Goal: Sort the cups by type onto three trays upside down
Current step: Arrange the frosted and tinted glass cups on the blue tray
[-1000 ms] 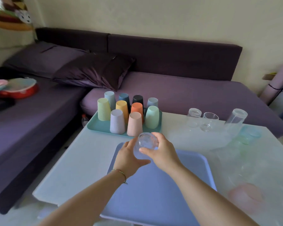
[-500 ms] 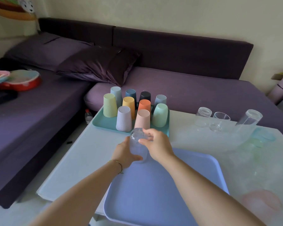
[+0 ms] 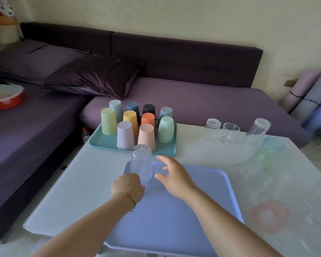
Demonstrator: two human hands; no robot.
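At frame centre, one clear glass (image 3: pixel 141 164) is standing upside down on the blue tray (image 3: pixel 174 219), upper-left corner, left hand (image 3: pixel 128 188) gripping its lower end, right hand (image 3: pixel 174 177) hovering spread-fingered just beside. Ten coloured cups (image 3: pixel 125 135) are sitting inverted on one teal tray (image 3: pixel 104 143) above it; three more glasses (image 3: pixel 230 132) are standing upper right.

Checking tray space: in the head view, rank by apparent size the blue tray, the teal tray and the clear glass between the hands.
Largest: blue tray, though nearest the camera.
Then teal tray.
Smallest: clear glass.
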